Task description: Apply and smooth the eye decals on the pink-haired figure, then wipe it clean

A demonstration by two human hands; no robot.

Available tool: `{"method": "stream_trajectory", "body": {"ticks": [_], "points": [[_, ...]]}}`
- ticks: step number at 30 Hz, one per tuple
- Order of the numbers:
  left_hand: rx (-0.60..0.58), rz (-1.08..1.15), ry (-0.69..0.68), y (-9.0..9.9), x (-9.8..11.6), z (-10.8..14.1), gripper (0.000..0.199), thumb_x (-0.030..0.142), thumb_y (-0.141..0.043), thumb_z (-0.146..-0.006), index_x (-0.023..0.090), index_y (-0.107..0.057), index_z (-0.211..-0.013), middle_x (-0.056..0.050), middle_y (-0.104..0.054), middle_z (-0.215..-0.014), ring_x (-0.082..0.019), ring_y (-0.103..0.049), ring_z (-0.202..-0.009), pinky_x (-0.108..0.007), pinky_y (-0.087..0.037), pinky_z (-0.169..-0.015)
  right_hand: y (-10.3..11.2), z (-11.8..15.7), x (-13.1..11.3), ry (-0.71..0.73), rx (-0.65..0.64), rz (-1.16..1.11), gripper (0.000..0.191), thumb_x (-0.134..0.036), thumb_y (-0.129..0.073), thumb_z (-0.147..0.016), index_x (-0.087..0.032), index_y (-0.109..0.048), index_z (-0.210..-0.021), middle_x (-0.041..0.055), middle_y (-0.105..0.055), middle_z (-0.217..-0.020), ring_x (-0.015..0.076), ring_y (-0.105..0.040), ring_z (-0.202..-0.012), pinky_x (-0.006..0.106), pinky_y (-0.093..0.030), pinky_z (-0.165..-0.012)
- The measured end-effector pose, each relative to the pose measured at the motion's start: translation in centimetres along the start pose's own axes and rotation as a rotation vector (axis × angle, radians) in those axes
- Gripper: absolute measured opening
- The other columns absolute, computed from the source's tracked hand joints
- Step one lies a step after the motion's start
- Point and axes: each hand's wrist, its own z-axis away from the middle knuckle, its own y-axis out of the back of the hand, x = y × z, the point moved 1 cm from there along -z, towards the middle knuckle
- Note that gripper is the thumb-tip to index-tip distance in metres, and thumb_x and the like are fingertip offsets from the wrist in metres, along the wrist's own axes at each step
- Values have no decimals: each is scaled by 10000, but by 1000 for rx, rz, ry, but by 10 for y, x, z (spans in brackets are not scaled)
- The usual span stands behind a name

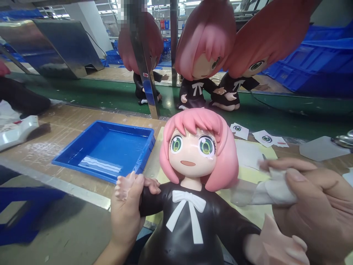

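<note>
A large pink-haired figure [176, 235] in a black dress with a white bow leans back in front of me, its green-eyed face turned up. My left hand [128, 209] is closed around its arm near the small hand at left. In my right hand [317, 198], a white cloth [275, 187] is pinched together with a translucent flat scraper [242, 192], somewhat blurred. The scraper's end is beside the pink hair and above the figure's other arm. Both eyes and a mouth show on the face.
A blue tray [74, 136] holding shallow liquid stands at left on the bench. Paper pieces with printed eyes [237, 130] lie at the right. Several similar figures [198, 88] stand behind on a green conveyor belt [104, 88]. A dark-sleeved arm [24, 95] shows at far left.
</note>
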Motion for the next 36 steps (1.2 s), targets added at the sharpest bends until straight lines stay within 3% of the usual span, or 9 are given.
{"method": "stream_trajectory", "body": {"ticks": [3,5,8,11,16,20,30,33,36], "points": [[-8,0,-34,-2,4,2,355,368,-676,-930,196,-663,-619,-6,-643,-600,-175,-665,-649,-289,-598,-770,-8,4,-10,-97,-127,-28,302,-194,-747,-868,-219,-532,-658,-11,-622,-631,141,-533,-416,264,-419,-331],[-18,-2,-50,-4,6,4,345,341,-668,-928,193,-662,-616,-3,-648,-581,-173,-687,-640,-261,-594,-732,-12,5,-20,5,-251,130,188,-235,-728,-904,-222,-598,-769,-5,-641,-693,147,-595,-504,252,-471,-392],[-26,6,-53,-4,7,6,336,309,-654,-933,192,-658,-618,-1,-654,-569,-172,-704,-639,-248,-596,-735,-18,4,-32,328,-425,348,57,-176,-676,-948,-220,-649,-972,40,-687,-894,183,-697,-771,264,-579,-630],[-38,12,-54,-1,2,7,347,309,-629,-957,195,-666,-632,1,-664,-594,-172,-710,-675,-258,-597,-777,-27,2,-38,541,-518,441,245,-39,-607,-941,-149,-667,-1150,130,-664,-1094,221,-680,-927,320,-565,-782],[-58,22,-48,5,-6,9,338,326,-617,-980,206,-671,-668,14,-660,-621,-160,-686,-678,-278,-597,-814,-50,-3,-42,691,-599,629,260,-115,-638,-941,17,-676,-1162,259,-618,-1101,325,-621,-874,438,-505,-692],[-53,31,-18,6,-6,9,332,327,-622,-980,207,-668,-674,14,-667,-638,-159,-693,-698,-276,-599,-840,-58,-3,-44,791,-578,673,258,-172,-691,-932,18,-676,-1105,235,-640,-1051,301,-604,-803,433,-477,-654],[-27,-65,21,-1,6,2,361,342,-630,-957,202,-668,-627,-1,-671,-634,-193,-710,-739,-279,-567,-801,-42,-11,-35,584,-648,305,214,-51,-691,-894,-180,-693,-1064,54,-633,-961,164,-612,-827,309,-529,-679],[-15,-86,32,-2,8,0,372,372,-630,-953,200,-662,-624,-11,-660,-647,-209,-698,-740,-322,-572,-818,-40,-12,-32,520,-589,299,203,-79,-654,-925,-174,-713,-1094,68,-622,-992,151,-617,-838,277,-516,-618],[-19,-118,41,-3,10,-2,384,405,-632,-944,201,-661,-620,-22,-658,-658,-226,-689,-740,-367,-583,-831,-45,-17,-31,607,-528,438,226,-92,-622,-938,-106,-708,-1147,137,-614,-1036,224,-621,-907,347,-544,-691]]}}
